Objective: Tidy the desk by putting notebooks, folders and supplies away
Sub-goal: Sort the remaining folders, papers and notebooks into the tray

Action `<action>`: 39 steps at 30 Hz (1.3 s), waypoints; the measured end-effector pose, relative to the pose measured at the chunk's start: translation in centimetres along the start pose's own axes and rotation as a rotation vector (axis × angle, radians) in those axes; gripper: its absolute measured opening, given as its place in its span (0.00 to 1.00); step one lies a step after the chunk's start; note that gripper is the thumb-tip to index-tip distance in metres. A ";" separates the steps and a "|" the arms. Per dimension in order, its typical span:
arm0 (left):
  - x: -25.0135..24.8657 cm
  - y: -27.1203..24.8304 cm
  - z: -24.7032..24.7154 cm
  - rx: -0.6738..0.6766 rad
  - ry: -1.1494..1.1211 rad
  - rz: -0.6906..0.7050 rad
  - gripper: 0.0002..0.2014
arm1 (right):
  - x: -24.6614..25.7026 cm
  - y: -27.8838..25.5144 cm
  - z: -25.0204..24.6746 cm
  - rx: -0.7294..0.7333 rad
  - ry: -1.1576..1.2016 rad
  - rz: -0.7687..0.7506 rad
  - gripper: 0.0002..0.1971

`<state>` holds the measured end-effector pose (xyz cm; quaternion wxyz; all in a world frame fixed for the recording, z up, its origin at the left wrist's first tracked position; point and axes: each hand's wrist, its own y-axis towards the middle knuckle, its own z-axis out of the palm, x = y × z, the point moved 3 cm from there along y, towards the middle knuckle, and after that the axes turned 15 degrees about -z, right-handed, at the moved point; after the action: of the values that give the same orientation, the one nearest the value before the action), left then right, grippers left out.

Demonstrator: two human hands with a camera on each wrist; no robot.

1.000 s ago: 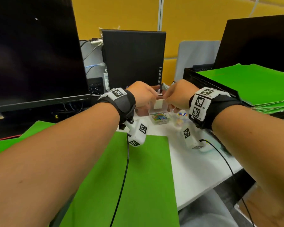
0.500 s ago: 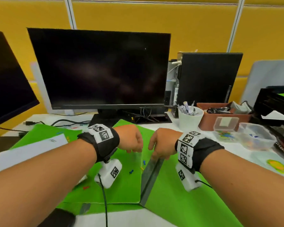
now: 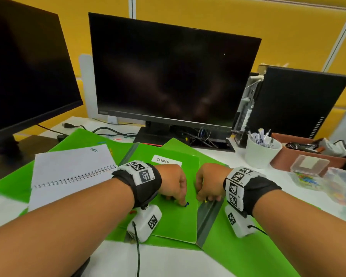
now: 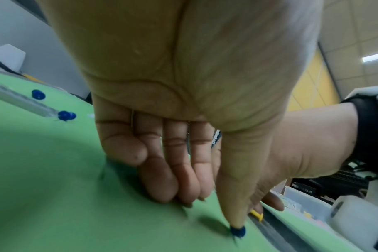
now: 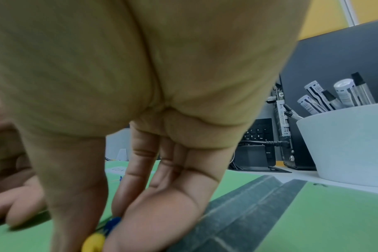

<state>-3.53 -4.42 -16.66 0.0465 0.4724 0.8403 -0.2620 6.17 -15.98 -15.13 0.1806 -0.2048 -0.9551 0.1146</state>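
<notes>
At six o'clock of the centre monitor (image 3: 174,70), on the green folder labelled CLINIC (image 3: 176,214), loose pushpins are being gathered, which is judged to be the supplies step of the tidying. The left hand (image 3: 173,183) is lowered onto the folder with its fingers pressed together and straight, and a blue pushpin (image 3: 186,204) is touched by the thumb tip without being pinched. The right hand (image 3: 209,183), at three o'clock of the left one and just beside it, is curled down at the folder's grey spine (image 3: 208,218), and a yellow pushpin (image 3: 205,201) is seen at its fingertips.

The next move is judged to call for each pin to be nipped by its head, lifted clear, and carried to the clear supply boxes (image 3: 308,172) at three o'clock on the counter (image 3: 218,152), near the white pen cup (image 3: 262,150).

Only the right wrist view shows that the yellow pushpin (image 5: 95,242) is pinched between thumb and fingers, with a blue pin (image 5: 113,221) caught just behind it. Only the left wrist view shows further blue pins (image 4: 66,116) lying well apart at ten o'clock. The open spiral notebook (image 3: 72,172), still to be put away, is shown by the head view alone.
</notes>
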 end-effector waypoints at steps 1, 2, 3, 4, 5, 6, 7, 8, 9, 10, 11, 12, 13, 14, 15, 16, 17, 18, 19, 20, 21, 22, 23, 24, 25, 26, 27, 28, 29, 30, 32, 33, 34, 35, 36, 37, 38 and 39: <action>0.0 0.0 0.1 0.006 -0.014 -0.001 0.10 | -0.1 0.1 0.0 -0.002 0.006 0.004 0.07; 0.0 0.0 0.1 0.010 -0.024 -0.001 0.08 | -0.2 0.1 0.0 0.004 0.004 0.003 0.06; 0.0 0.0 0.1 0.012 -0.029 0.000 0.07 | -0.1 0.2 -0.1 0.016 -0.003 0.000 0.05; -0.2 0.0 0.1 0.015 -0.035 0.003 0.05 | -0.2 0.1 0.0 0.028 -0.008 0.001 0.03; -0.2 -0.2 0.0 0.013 -0.045 0.002 0.04 | -0.1 0.2 0.0 0.034 -0.013 -0.004 0.03; -0.2 -0.3 -0.1 0.013 -0.054 0.002 0.05 | -0.1 0.2 0.0 0.032 -0.015 -0.011 0.05; -0.4 -0.4 -0.1 0.014 -0.056 0.003 0.05 | -0.1 0.2 -0.1 0.028 -0.015 -0.015 0.08; -0.6 -0.5 0.0 0.013 -0.050 0.005 0.06 | -0.1 0.1 -0.1 0.031 -0.011 -0.017 0.11; -0.8 -0.6 0.2 0.010 -0.033 0.007 0.08 | -0.2 -0.1 -0.2 0.040 -0.006 -0.019 0.12; -1.0 -0.6 0.5 0.008 -0.011 0.010 0.10 | -0.2 -0.3 -0.2 0.054 0.002 -0.026 0.12; -1.2 -0.7 0.8 0.009 0.009 0.012 0.11 | -0.2 -0.5 -0.2 0.068 0.005 -0.037 0.11; -1.3 -0.7 1.0 0.008 0.026 0.013 0.11 | -0.1 -0.7 -0.2 0.078 -0.006 -0.054 0.09; -1.3 -0.6 1.1 0.004 0.039 0.013 0.09 | -0.1 -0.9 -0.1 0.079 -0.038 -0.076 0.08; -1.3 -0.6 1.1 -0.002 0.051 0.011 0.08 | -0.1 -1.1 0.1 0.071 -0.084 -0.100 0.08; -1.3 -0.5 1.1 -0.006 0.060 0.010 0.06 | 0.0 -1.2 0.2 0.054 -0.129 -0.124 0.09; -1.4 -0.5 1.0 -0.006 0.065 0.010 0.06 | 0.0 -1.4 0.4 0.035 -0.159 -0.142 0.09; -1.4 -0.6 1.0 -0.005 0.067 0.010 0.06 | 0.0 -1.4 0.5 0.019 -0.168 -0.152 0.09; -1.5 -0.6 0.9 -0.005 0.068 0.010 0.06 | 0.0 -1.4 0.6 0.004 -0.161 -0.154 0.09; -1.6 -0.7 0.9 -0.006 0.073 0.011 0.05 | -0.1 -1.4 0.7 -0.011 -0.147 -0.152 0.08; -1.7 -0.7 0.8 -0.010 0.080 0.015 0.05 | -0.2 -1.5 0.8 -0.024 -0.134 -0.149 0.08; -1.8 -0.7 0.7 -0.018 0.088 0.020 0.05 | -0.3 -1.5 0.8 -0.033 -0.124 -0.149 0.08; -1.9 -0.7 0.6 -0.024 0.088 0.024 0.04 | -0.3 -1.5 0.9 -0.040 -0.113 -0.151 0.08; -2.0 -0.7 0.5 -0.025 0.079 0.026 0.03 | -0.4 -1.5 1.0 -0.047 -0.100 -0.156 0.08; -2.0 -0.6 0.4 -0.026 0.068 0.027 0.03 | -0.4 -1.5 1.1 -0.050 -0.087 -0.160 0.09; -2.1 -0.5 0.2 -0.033 0.062 0.029 0.02 | -0.5 -1.6 1.1 -0.052 -0.078 -0.167 0.09; -2.0 -0.5 -0.1 -0.041 0.060 0.025 0.02 | -0.4 -1.5 1.1 -0.052 -0.069 -0.176 0.09; -2.4 -0.5 -0.4 -0.043 0.060 0.027 0.02 | -0.7 -1.6 1.0 -0.059 -0.059 -0.179 0.09; -2.7 -0.4 -0.7 -0.039 0.051 0.027 0.02 | -1.0 -1.8 0.7 -0.071 -0.044 -0.180 0.09; -3.1 -0.5 -1.1 -0.035 0.041 0.032 0.04 | -1.5 -1.9 0.3 -0.090 -0.022 -0.173 0.08; -3.6 -0.5 -1.5 -0.037 0.036 0.038 0.06 | -2.0 -2.2 -0.3 -0.113 0.014 -0.162 0.07; -4.8 -0.4 -2.3 -0.072 0.032 0.046 0.08 | -3.2 -2.9 -1.5 -0.156 0.098 -0.144 0.05; -5.6 -0.2 -2.6 -0.091 0.026 0.051 0.07 | -4.0 -3.4 -2.3 -0.171 0.119 -0.136 0.05; -6.3 0.0 -2.9 -0.107 0.020 0.056 0.06 | -4.7 -3.9 -3.1 -0.185 0.125 -0.126 0.04; -7.2 0.2 -3.1 -0.123 0.015 0.067 0.06 | -5.6 -4.5 -3.8 -0.202 0.129 -0.109 0.04; -8.2 0.4 -3.3 -0.138 0.013 0.085 0.06 | -6.6 -5.1 -4.6 -0.222 0.142 -0.087 0.05; -9.4 0.7 -3.5 -0.151 0.009 0.109 0.06 | -7.7 -5.9 -5.3 -0.242 0.159 -0.062 0.05; -10.6 0.9 -3.7 -0.159 0.005 0.133 0.06 | -8.8 -6.7 -6.0 -0.265 0.174 -0.036 0.04; -11.9 1.2 -3.8 -0.166 0.001 0.158 0.05 | -10.0 -7.6 -6.7 -0.288 0.181 -0.003 0.04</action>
<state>4.59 -11.23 -9.99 0.1053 0.5317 0.8193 -0.1868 14.63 -26.13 -9.80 0.2351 -0.2367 -0.9418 -0.0426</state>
